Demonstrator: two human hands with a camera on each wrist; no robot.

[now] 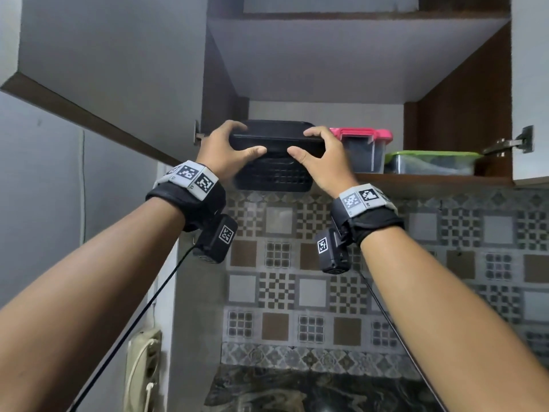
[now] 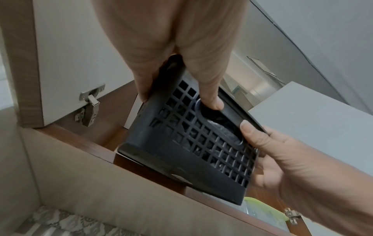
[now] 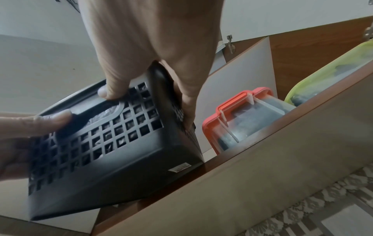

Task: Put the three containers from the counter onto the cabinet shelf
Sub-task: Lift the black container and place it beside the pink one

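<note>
Both hands hold a black lattice-sided basket point(image 1: 274, 173) at the front edge of the cabinet shelf point(image 1: 430, 179), at its left end, tilted with its far end on the shelf. My left hand point(image 1: 230, 153) grips its left rim, thumb at the handle slot. My right hand point(image 1: 319, 157) grips the right rim the same way. In the wrist views the basket point(image 2: 193, 143) point(image 3: 113, 148) overhangs the shelf edge. A pink-lidded clear container point(image 1: 364, 147) point(image 3: 242, 121) stands on the shelf right beside the basket. A green-lidded flat container point(image 1: 430, 162) point(image 3: 333, 76) sits further right.
The cabinet's left door point(image 1: 104, 69) and right door point(image 1: 530, 84) stand open, hinges point(image 1: 511, 142) showing. Patterned wall tiles point(image 1: 326, 278) lie below the shelf, a dark marbled counter point(image 1: 297, 391) at the bottom. A power strip point(image 1: 142, 370) hangs at lower left.
</note>
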